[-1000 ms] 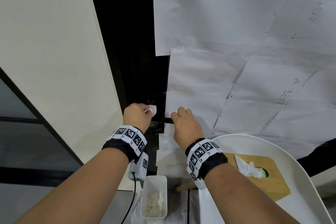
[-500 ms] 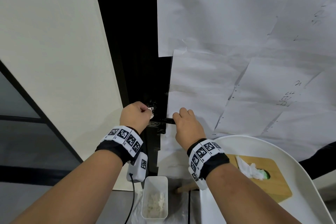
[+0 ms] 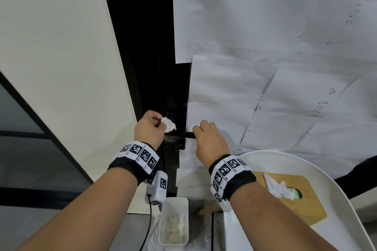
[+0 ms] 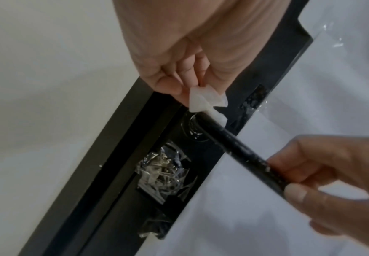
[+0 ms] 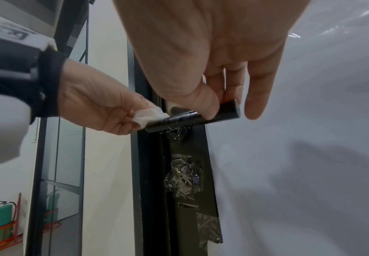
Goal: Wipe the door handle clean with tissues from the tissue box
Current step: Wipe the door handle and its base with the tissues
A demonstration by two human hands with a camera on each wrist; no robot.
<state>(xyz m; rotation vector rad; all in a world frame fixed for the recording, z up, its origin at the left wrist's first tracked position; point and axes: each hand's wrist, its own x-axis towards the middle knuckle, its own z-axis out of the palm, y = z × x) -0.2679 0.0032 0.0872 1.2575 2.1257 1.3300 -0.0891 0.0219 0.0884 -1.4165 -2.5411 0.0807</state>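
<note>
Door handle (image 3: 179,134): rigid black lever, likely slick; right hand (image 3: 208,140) grips its 3 o'clock end. Tissue (image 3: 169,125): soft, tearable wad pinched by left hand (image 3: 150,128), touching handle's 9 o'clock end.

My right hand (image 3: 210,138) hides the handle's (image 3: 179,134) free end from the head view | tissue (image 4: 203,100) mostly buried in my left fingers (image 4: 168,83) | tissue box (image 3: 306,206) partly behind my wrist | bin (image 3: 173,222) contents too blurred to tell
</note>
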